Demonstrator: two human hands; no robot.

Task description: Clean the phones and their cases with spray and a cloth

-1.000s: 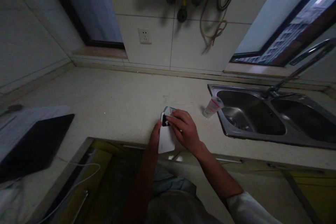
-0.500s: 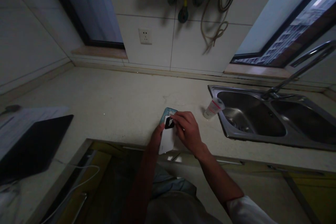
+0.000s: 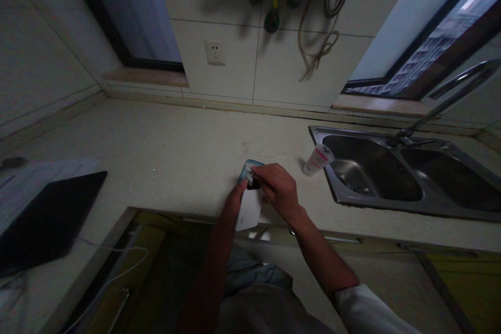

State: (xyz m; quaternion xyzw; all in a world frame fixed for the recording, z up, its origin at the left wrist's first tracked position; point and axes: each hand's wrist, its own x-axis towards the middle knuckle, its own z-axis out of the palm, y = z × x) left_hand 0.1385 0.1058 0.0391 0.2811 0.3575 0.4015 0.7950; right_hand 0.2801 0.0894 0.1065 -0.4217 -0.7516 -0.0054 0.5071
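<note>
My left hand [image 3: 234, 199] is closed round the left edge of what looks like a phone [image 3: 248, 212], holding it tilted at the counter's front edge. Its lower part is white with small lettering. A black square patch [image 3: 254, 183] sits higher up, and the far end is teal. Over that upper part, my right hand [image 3: 279, 185] pinches a small crumpled white scrap [image 3: 249, 173], perhaps tissue. My right fingers cover part of the patch. To the right of my hands a clear plastic cup [image 3: 316, 161] with a red band leans toward the sink.
A double steel sink [image 3: 337, 199] with a tall tap [image 3: 442, 107] lies at the right of the pale counter [image 3: 176, 141]. On the left are a dark flat panel [image 3: 58, 214], papers [image 3: 66, 171] and a white cable [image 3: 133, 266]. A wall socket [image 3: 215, 52] and hanging hoses are behind.
My right hand has shifted slightly up and left over the phone's upper part. The white scrap has moved from the black patch toward the teal end. My left hand keeps its hold.
</note>
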